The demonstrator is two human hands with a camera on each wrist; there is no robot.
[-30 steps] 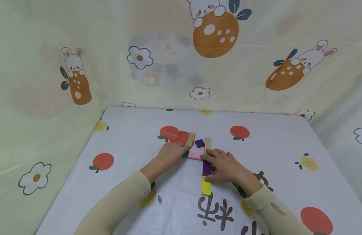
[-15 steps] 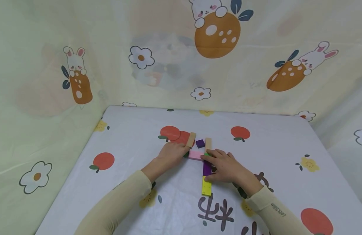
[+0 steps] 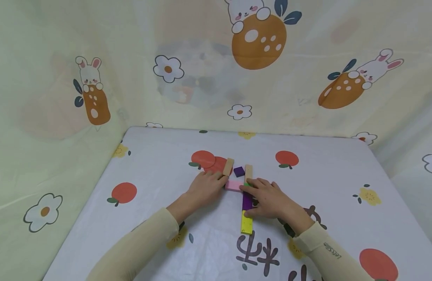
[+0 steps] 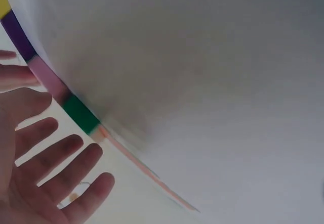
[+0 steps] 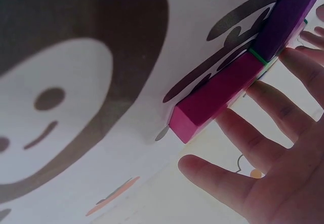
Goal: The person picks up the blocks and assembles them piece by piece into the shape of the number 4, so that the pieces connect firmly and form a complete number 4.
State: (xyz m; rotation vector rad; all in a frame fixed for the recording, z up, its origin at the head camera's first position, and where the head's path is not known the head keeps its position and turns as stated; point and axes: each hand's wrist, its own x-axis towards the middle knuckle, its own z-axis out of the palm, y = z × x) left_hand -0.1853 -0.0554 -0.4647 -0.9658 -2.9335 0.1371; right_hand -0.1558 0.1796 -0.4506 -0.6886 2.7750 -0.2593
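In the head view my left hand (image 3: 207, 185) is beside the left end of a pink block (image 3: 233, 185), its fingertips near the low end of a slanted plain wooden block (image 3: 228, 166). A green block (image 4: 81, 114) shows past the pink one in the left wrist view, near the spread fingers. My right hand (image 3: 270, 197) lies over a column of blocks: plain wood (image 3: 248, 171), bright green (image 3: 246, 184), purple (image 3: 247, 201), yellow (image 3: 246, 222). Its index finger reaches the pink block; its thumb touches the yellow. A magenta block (image 5: 223, 90) by its straight fingers is hidden in the head view.
A small purple block (image 3: 239, 171) lies turned between the two plain wooden blocks. The table (image 3: 149, 152) has a white cloth printed with fruit, flowers and dark lettering. A patterned curtain (image 3: 202, 97) hangs at the back and sides.
My left hand has shifted slightly and now covers the dark green patch that showed beside the pink block. The right hand and the blocks look unmoved.
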